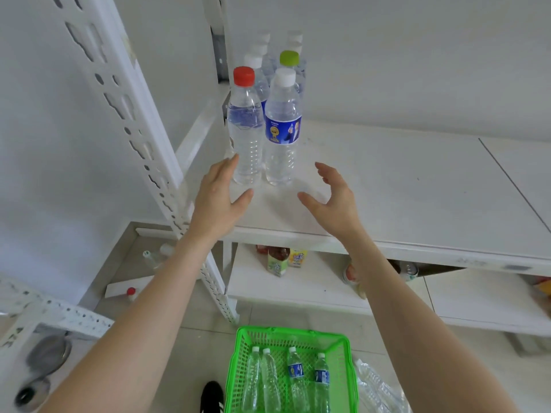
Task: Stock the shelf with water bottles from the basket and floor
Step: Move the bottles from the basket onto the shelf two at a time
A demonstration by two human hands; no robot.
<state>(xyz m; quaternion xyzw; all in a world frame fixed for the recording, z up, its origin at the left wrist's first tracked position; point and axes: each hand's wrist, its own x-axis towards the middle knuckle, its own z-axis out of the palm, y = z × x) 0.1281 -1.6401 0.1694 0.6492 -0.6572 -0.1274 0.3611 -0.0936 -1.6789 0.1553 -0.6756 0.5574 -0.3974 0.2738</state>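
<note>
two bare hands hover over the near left corner of a white shelf [387,180], both spread with fingers relaxed and holding nothing. the left hand [219,198] sits just beside the base of a clear red-capped bottle [244,126]; whether its fingertips touch the plastic cannot be told. the right hand [331,201] stands apart, to the right of a white-capped bottle [281,126] that wears a blue label.

these two bottles stand upright side by side at the front of a double row that runs back toward the far wall. a green-capped bottle [289,58] and several more white caps show behind them, all full of clear water. the row hugs the left end of the shelf, close to the perforated white upright [131,120]. to the right the shelf board lies bare, out to a seam where the next board begins, and its near edge runs just under the wrists.

down on the tiled floor a green basket [235,368] holds four water bottles [295,374] lying lengthwise, two with blue labels. more clear bottles [374,383] lie on the floor just right of the basket. a lower shelf [313,281] carries a few coloured drinks [278,260].
</note>
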